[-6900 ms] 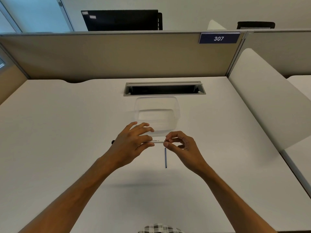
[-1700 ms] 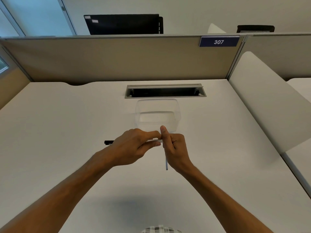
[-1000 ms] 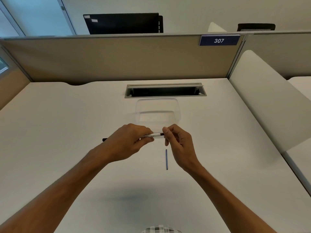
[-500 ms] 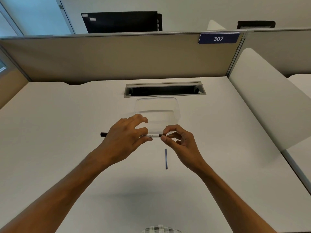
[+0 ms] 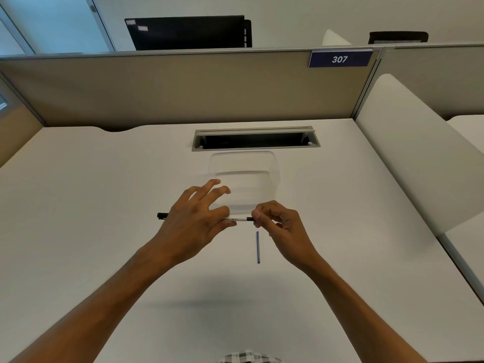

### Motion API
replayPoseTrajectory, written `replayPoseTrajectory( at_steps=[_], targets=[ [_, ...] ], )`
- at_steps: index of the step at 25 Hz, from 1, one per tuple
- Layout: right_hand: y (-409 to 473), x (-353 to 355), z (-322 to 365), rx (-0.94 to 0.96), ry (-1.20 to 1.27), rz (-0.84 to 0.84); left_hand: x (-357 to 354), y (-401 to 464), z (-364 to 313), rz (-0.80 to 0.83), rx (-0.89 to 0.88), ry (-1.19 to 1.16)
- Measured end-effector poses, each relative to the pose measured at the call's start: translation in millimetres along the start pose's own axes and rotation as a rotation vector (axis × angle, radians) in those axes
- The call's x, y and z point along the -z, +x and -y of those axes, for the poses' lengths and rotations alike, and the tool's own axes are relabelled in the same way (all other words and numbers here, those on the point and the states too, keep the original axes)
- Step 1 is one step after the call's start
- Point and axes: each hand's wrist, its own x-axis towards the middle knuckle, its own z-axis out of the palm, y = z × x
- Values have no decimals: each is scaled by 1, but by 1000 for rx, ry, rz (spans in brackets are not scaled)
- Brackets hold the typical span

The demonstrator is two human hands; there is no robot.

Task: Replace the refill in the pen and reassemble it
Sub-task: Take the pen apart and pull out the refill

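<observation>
A slim white pen [image 5: 237, 219] with black ends is held level above the desk, its black left end sticking out past my left hand. My left hand [image 5: 195, 224] pinches the barrel between thumb and forefinger, its other fingers spread upward. My right hand [image 5: 281, 226] pinches the black tip at the pen's right end. A thin blue refill [image 5: 258, 247] lies on the desk just below the two hands, pointing away from me.
A clear plastic container [image 5: 272, 169] stands on the white desk [image 5: 78, 205] right behind my hands. Beyond it is an open cable slot [image 5: 255, 139]. A beige partition closes the back, and a white divider [image 5: 419, 158] slants along the right.
My left hand's outer fingers have lifted and spread while thumb and forefinger keep the barrel. My right hand has gone from a closed fist against the pen to a fingertip pinch on its tip.
</observation>
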Motion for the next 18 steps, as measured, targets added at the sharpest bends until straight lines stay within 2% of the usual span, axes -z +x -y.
replayPoseTrajectory(
  at_steps=[8,18],
  targets=[
    [-6,5,-4,-45,52,3,-2,0,3,3,1,-36],
    [-4,5,-2,-5,-65,-20,-4,0,4,-21,-7,-55]
  ],
)
